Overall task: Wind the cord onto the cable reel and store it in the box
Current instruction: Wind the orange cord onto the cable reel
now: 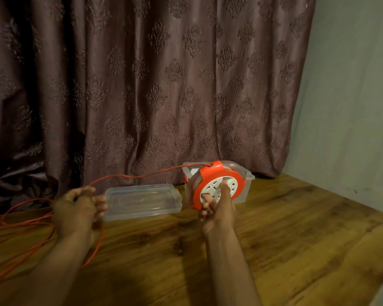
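An orange and white cable reel (pixel 219 180) is held upright above the wooden surface, in front of a clear plastic box (pixel 247 182). My right hand (pixel 217 206) grips the reel's white face, thumb and a finger pressed on it. An orange cord (pixel 142 175) runs from the reel's top leftward to my left hand (pixel 80 204), which is closed around it. Slack cord (pixel 20 226) lies in loose loops on the surface at the left, partly hidden under my left forearm.
The box's clear lid (pixel 142 200) lies flat between my hands. A patterned brown curtain (pixel 142 85) hangs close behind. A pale wall (pixel 352 107) closes the right side. The wooden surface (pixel 296 239) extends to the right and front.
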